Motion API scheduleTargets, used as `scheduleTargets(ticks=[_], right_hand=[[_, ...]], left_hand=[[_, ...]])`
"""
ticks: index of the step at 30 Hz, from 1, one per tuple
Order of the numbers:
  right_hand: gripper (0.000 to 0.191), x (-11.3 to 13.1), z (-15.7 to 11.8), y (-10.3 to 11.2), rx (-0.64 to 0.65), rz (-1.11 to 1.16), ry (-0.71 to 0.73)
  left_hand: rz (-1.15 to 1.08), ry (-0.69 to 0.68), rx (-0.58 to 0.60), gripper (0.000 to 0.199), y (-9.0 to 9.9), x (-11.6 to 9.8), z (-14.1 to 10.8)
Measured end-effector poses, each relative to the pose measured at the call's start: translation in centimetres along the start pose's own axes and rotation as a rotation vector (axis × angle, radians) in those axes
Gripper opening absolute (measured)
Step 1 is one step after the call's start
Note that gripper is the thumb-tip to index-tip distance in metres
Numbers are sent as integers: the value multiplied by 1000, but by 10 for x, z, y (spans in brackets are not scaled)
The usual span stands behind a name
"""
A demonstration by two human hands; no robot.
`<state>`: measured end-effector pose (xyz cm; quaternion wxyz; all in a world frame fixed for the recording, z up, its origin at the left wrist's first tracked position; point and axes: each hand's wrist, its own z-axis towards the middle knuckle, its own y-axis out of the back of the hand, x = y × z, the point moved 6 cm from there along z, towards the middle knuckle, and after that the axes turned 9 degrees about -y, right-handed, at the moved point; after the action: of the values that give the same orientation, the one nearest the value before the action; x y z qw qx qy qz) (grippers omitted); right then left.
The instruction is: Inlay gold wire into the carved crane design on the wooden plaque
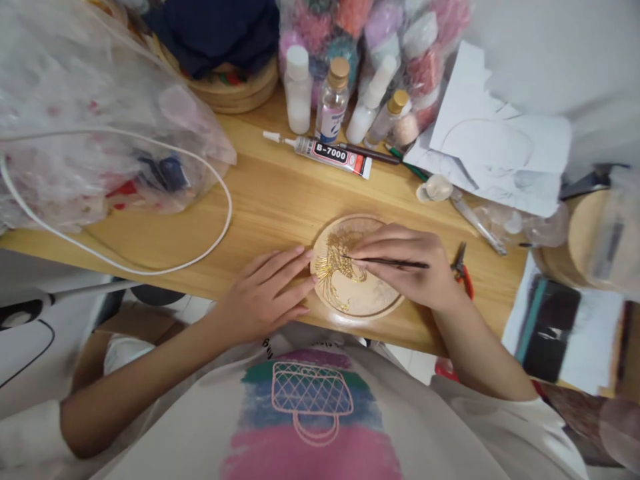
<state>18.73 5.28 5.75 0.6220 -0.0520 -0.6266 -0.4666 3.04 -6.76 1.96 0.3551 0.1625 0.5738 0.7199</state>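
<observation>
A round wooden-rimmed disc (370,308) lies flat near the table's front edge, bearing a raised gold wire design (336,261) on a pale ground. My right hand (407,260) is over the disc's right side, its fingers closed around slim dark tweezers (395,263). Their tip meets the gold design; any tiny piece in it is too small to make out. Palm down at the disc's left rim, my left hand (273,290) rests with fingers spread, the fingertips touching the edge.
A glue tube (333,155) lies before several small bottles (332,100). A white cable (227,220) loops on the left beside a large plastic bag (90,127). Red-handled pliers (464,270) sit right of my right hand. Papers (505,143) and a dark phone-like object (550,330) are further right.
</observation>
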Motion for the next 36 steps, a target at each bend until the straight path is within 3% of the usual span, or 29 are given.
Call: scheduleTargets(ticks=[5,10,14,20,36], right_hand=[[15,-2,-7,-5,-35,-30,0],[15,-1,-9,-9,-113,-43,-69],[14,0,-11,-13,-150,-48,-108],[14,-3,-15,-19,-166,-92,-157],[10,-1,-12,-24,-154,-113,-119]], left_hand=[[-63,-12,17,33,-1,9,6],[-157,158,-69,49,-3,3,9],[-71,251,-104,55,-3,0,9],[-13,223,-140,57,0,-2,10],[63,279,-89,54,-2,-1,10]])
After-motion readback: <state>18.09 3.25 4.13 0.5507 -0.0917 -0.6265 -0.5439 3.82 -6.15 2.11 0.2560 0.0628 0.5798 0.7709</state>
